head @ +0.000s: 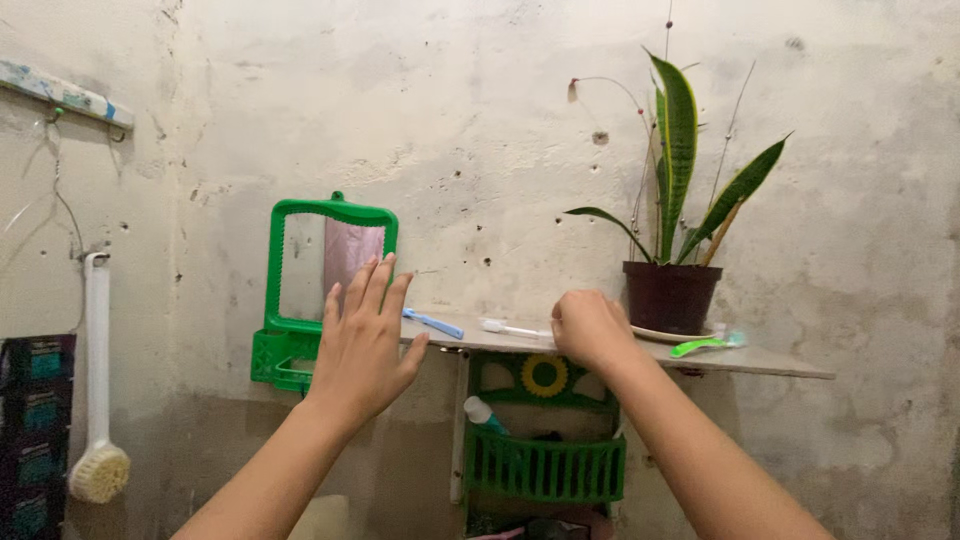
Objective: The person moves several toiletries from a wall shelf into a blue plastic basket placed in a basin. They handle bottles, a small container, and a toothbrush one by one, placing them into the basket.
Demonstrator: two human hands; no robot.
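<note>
The left hand [362, 340] was raised with fingers [372, 285] spread wide, holding nothing, in front of the green-framed mirror [300, 262] and touching the shelf [770, 360] edge. A blue toothbrush [433, 323] lay just right of those fingers. The right hand [590, 330] was curled on the shelf over the end of a white toothbrush [512, 328]; whether it gripped could not be told. Right of it stood a potted plant [672, 295] and a green toothbrush [700, 346]. Dark stacked packages [35, 430] sat far left.
</note>
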